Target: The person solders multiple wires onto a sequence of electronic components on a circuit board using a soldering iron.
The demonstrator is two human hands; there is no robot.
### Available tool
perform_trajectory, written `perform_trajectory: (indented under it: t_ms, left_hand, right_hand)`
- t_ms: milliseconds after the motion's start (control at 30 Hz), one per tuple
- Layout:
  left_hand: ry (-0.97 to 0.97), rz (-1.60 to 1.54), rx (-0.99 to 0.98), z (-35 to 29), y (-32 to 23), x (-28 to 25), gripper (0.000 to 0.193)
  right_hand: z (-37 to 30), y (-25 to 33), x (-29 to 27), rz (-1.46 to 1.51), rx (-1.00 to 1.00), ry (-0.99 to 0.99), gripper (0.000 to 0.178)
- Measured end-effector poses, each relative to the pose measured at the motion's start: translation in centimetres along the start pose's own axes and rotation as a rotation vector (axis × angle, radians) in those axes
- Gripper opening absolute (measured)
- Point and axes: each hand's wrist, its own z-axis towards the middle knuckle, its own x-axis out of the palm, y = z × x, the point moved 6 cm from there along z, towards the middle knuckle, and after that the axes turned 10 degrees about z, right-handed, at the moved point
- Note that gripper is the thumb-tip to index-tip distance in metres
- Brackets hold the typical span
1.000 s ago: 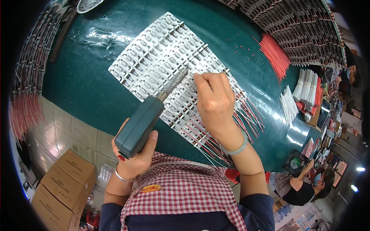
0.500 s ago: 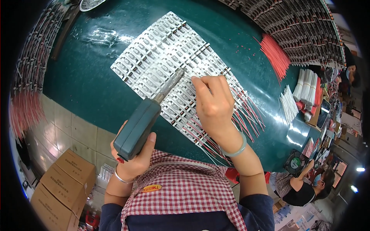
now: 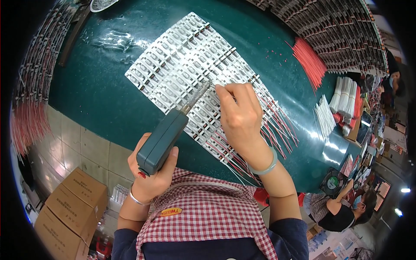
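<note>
Right now you have one green tool point(image 3: 161, 141) in play, its body filling your left hand point(image 3: 149, 181), whose fingers and thumb are wrapped around it. Its single metal barrel point(image 3: 197, 99) slants far and right, ending just beside the fingertips of your right hand point(image 3: 242, 115). That hand's thumb and forefinger come close together over the sheet; whether they are clamped on a wire is too small to tell. One slanted sheet of silver-white units point(image 3: 173, 73), in many rows, lies on the bench in front of you, under the barrel and your right hand. Many red and white wires point(image 3: 279, 125) trail from its right and near edges. You wear two bangles: one silver bangle point(image 3: 138, 199) at left, one pale green bangle point(image 3: 272, 164) at right.

Your bench point(image 3: 99, 82) is dark green and glossy, with bright reflections on it. At its far left sits one pale dish point(image 3: 102, 3); toward the right lie one red wire bunch point(image 3: 308, 60) and, nearer, one loose white bunch point(image 3: 324, 119) beside tied white bundles point(image 3: 344, 97). More units are massed at the far right point(image 3: 338, 30) and along the left rim. One black fan point(image 3: 333, 182) stands at near right. Beyond, two people work on the right; three brown cartons point(image 3: 71, 210), as best the bent rim shows, stand on pale floor tiles point(image 3: 86, 145) at near left.
</note>
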Motion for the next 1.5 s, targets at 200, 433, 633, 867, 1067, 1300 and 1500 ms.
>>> perform_trajectory:
  t_ms: [200,433,633,867,1067,1300,1500]
  left_hand:
    - [0.017,0.010,-0.017,0.0,0.1,0.0,0.017]
    - [-0.063,0.042,-0.016,-1.1,0.9,-0.6,0.024]
    - [-0.063,0.043,-0.034,-1.5,1.2,-0.7,0.026]
    - [-0.073,0.027,-0.008,-1.4,0.7,-0.8,0.024]
    - [-0.036,0.030,-0.004,-1.5,1.0,-0.3,0.018]
    - [-0.004,-0.004,-0.013,-1.1,0.9,-0.1,0.018]
    - [0.020,0.012,-0.021,-1.3,1.0,-0.3,0.018]
  right_hand:
    - [0.1,0.1,0.0,-0.014,-0.003,0.003,0.027]
    - [0.1,0.0,-0.1,-0.014,0.035,0.006,0.028]
    - [0.1,0.2,-0.3,-0.014,0.040,-0.022,0.027]
    - [-0.4,0.5,-0.2,0.016,0.079,0.010,0.026]
    - [-0.6,0.3,0.3,-0.010,0.028,0.025,0.032]
    - [-0.6,0.4,0.4,-0.032,0.027,0.038,0.031]
    - [-0.5,0.6,0.3,-0.039,0.068,0.037,0.022]
